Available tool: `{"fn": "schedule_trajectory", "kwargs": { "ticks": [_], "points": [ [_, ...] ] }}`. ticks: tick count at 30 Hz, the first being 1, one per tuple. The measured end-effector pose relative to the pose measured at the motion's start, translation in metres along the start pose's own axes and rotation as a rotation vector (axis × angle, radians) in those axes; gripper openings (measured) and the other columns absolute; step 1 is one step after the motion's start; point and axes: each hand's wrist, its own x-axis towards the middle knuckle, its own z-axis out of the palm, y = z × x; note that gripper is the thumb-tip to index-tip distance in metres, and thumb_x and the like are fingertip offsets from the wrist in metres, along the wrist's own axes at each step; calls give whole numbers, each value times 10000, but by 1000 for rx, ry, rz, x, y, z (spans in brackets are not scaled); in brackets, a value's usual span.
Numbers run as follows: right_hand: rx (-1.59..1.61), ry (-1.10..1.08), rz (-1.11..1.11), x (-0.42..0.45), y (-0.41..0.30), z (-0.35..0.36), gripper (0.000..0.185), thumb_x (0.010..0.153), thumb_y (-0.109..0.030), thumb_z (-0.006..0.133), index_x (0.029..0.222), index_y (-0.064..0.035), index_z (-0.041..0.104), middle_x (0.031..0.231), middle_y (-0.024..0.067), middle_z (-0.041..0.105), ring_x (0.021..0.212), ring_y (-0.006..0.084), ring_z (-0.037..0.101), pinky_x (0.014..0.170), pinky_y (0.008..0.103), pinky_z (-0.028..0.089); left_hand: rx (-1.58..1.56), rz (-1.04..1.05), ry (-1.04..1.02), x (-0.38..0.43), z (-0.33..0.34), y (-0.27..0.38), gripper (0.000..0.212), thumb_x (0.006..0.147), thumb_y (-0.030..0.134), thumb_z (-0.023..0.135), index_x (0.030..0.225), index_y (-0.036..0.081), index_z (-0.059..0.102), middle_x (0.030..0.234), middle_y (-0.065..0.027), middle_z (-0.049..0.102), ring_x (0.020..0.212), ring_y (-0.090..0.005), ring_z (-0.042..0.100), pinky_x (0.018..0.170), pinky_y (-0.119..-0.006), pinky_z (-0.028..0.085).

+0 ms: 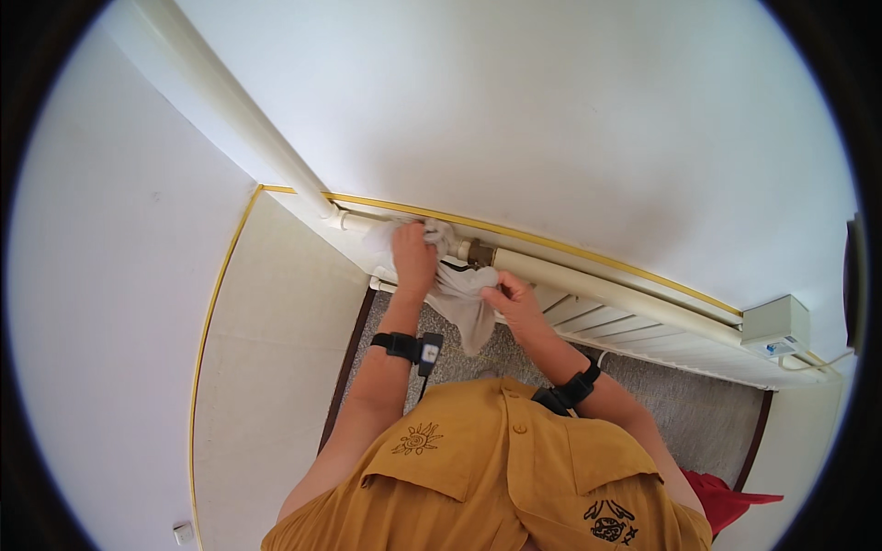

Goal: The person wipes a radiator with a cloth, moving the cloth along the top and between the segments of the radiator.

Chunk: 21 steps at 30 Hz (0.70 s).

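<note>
A thin whitish cloth (463, 293) hangs between my hands in front of a radiator's upper pipe. My left hand (414, 258) grips a bunched part of it against the white pipe, left of a brownish metal valve (480, 254). Below and right of that valve, my right hand (508, 297) pinches the cloth's edge between thumb and fingers. The lower part of the cloth droops above the floor. A thin dark piece, perhaps the valve's handle, shows between the cloth and the pipe. The cloth hides the pipe beneath my left hand.
The thick cream pipe (620, 299) runs right along the wall above a white panel radiator (661, 337). At its right end sits a small pale box (776, 325) with a cable. A vertical pipe (255, 117) rises at upper left. Red fabric (723, 499) lies lower right, above speckled flooring.
</note>
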Motion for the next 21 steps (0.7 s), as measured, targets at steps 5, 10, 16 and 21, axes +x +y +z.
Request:
{"fn": "schedule_trajectory", "kwargs": {
  "ticks": [5,10,16,21],
  "points": [
    [62,76,46,-13,-17,-1,97,888,-179,656,966,-128,627,781,-87,533,668,25,403,588,202,316,-149,77,-86,-4,-4,38,290,714,-20,558,996,44,569,970,-151,611,929,-364,562,825,-454,440],
    [161,152,124,-16,0,-12,104,892,-179,652,982,-134,629,794,-80,561,669,21,437,570,206,331,-366,-152,-98,-3,-12,23,248,811,13,555,1058,31,568,1022,-181,619,983,-371,578,833,-432,464],
    [115,58,126,-9,8,1,86,890,-171,651,963,-133,624,795,-66,563,668,39,445,571,215,339,-81,-152,123,-2,-30,-36,275,798,-16,551,1067,39,563,1090,-185,603,1023,-371,560,870,-438,460],
    [-18,-102,159,13,6,30,100,880,-153,650,963,-111,613,792,-54,547,670,47,431,580,217,341,214,3,250,16,-39,-83,274,780,-4,570,1053,20,563,1132,-170,582,1065,-389,524,932,-464,414]
  ]
}}
